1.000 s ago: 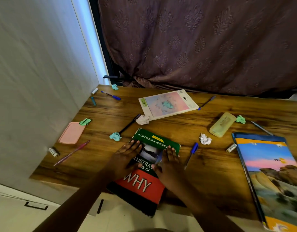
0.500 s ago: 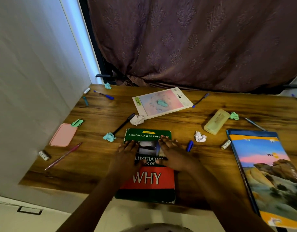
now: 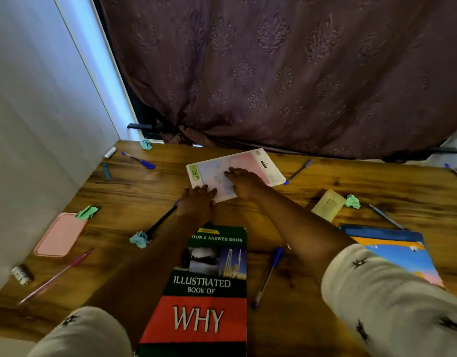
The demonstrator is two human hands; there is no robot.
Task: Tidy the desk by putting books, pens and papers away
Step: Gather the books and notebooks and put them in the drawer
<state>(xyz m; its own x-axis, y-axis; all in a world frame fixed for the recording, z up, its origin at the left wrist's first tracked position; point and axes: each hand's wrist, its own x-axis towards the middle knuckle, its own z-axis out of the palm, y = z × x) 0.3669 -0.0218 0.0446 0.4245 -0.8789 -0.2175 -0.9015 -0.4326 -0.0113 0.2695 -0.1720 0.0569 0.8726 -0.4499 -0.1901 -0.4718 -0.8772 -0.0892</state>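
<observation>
A green and red "WHY" book (image 3: 206, 292) lies at the near edge of the wooden desk (image 3: 312, 292), between my forearms. Further back lies a thin pastel pink and blue book (image 3: 261, 163). My right hand (image 3: 244, 182) rests flat on its cover, fingers stretched out. My left hand (image 3: 196, 202) touches its near-left corner; its grip is hidden. A large blue and orange book (image 3: 397, 251) lies at the right. Pens are scattered: blue ones (image 3: 268, 274) (image 3: 139, 160) (image 3: 298, 171), a pink one (image 3: 57, 275) and a black one (image 3: 160, 222).
Crumpled green paper balls (image 3: 139, 239) (image 3: 87, 212) (image 3: 352, 201) (image 3: 146, 144) dot the desk. A pink case (image 3: 60, 234) and a thread spool (image 3: 22, 273) lie at the left by the wall, a yellow case (image 3: 328, 204) at the right. A purple curtain (image 3: 273, 73) hangs behind.
Both hands have left the "WHY" book, which was turned straight, and have reached forward onto the pastel book. My head has moved closer over the desk.
</observation>
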